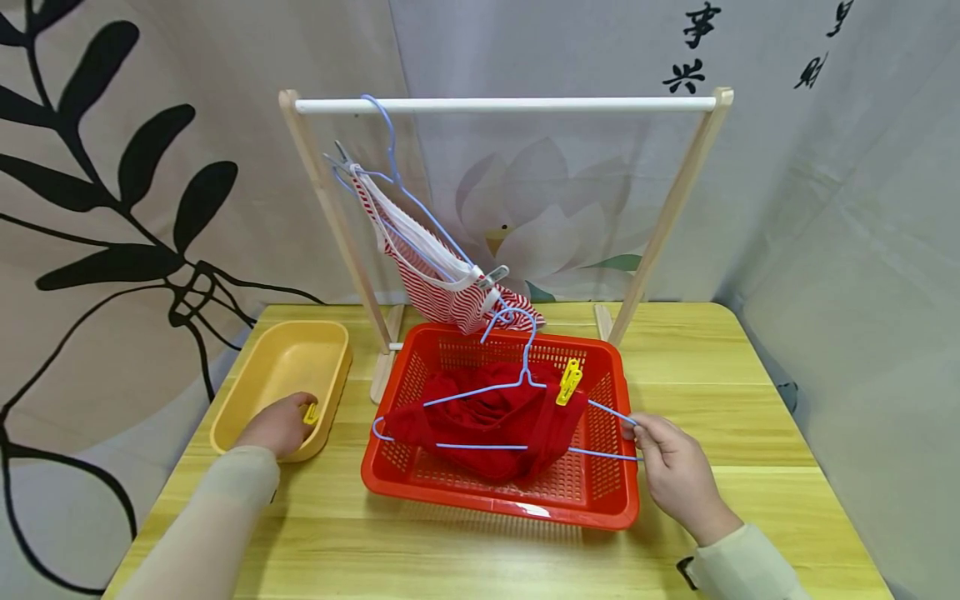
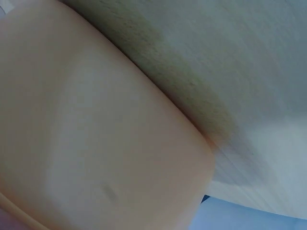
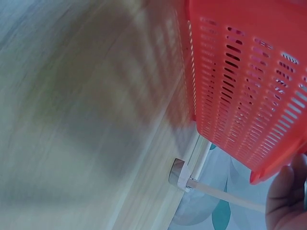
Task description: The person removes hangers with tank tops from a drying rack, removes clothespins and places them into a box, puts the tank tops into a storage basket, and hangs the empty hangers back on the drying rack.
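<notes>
In the head view, my left hand (image 1: 276, 425) reaches over the front of a yellow tray (image 1: 300, 346) and pinches a yellow clothespin (image 1: 311, 414). My right hand (image 1: 681, 471) grips the right end of a blue wire hanger (image 1: 480, 447), thumb and fingers on the wire beside the basket's rim. A red garment (image 1: 480, 421) with straps is on this hanger, lying over the red basket (image 1: 487, 502). Another yellow clothespin (image 1: 569, 382) clips the garment's right strap to the hanger. The right wrist view catches only some fingers (image 3: 283, 196) beside the basket's perforated wall.
Behind the basket stands a rack with a white rod (image 1: 525, 105) and wooden legs (image 1: 671, 217). From its left part hangs another blue hanger (image 1: 393, 158) with a red-and-white striped garment (image 1: 442, 292), held by grey clips (image 1: 493, 276). Everything stands on a wooden table (image 1: 735, 375).
</notes>
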Demonstrator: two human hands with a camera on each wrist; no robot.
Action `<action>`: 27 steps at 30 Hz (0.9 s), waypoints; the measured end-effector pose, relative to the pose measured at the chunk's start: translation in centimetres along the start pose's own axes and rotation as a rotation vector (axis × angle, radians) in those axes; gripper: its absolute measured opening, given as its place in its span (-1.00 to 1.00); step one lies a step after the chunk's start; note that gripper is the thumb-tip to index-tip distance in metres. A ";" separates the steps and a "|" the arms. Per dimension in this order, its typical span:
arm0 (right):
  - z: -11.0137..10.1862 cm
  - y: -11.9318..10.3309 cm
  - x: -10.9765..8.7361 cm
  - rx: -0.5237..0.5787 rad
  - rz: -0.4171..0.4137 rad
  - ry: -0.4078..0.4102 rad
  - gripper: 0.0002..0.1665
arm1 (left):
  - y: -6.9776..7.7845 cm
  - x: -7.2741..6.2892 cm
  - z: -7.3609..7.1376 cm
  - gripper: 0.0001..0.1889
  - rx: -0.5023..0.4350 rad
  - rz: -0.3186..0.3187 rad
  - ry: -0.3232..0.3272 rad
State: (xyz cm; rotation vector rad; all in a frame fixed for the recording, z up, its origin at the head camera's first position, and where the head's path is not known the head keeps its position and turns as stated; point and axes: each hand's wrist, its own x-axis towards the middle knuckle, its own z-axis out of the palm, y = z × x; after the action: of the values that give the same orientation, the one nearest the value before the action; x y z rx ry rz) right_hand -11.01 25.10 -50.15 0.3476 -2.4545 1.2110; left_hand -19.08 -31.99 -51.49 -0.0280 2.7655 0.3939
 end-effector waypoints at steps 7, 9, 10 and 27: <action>0.0 -0.1 0.0 0.002 0.001 -0.002 -0.71 | 0.0 0.0 0.1 -0.45 0.004 -0.007 0.001; -0.1 -0.1 0.0 0.005 0.002 -0.002 -0.71 | 0.0 0.0 0.1 -0.44 -0.001 -0.011 0.003; -0.1 -0.1 0.0 0.007 0.002 -0.003 -0.70 | 0.0 0.0 0.1 -0.44 -0.004 -0.014 0.004; 0.0 0.0 -0.1 0.008 0.013 -0.003 -0.70 | -0.1 0.2 0.1 -0.42 -0.006 -0.022 -0.004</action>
State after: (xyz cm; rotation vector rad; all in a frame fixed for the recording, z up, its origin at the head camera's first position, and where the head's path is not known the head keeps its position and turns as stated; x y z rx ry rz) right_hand -10.96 25.04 -50.18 0.3370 -2.4588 1.2270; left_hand -19.25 -32.04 -51.67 -0.0585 2.7575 0.3964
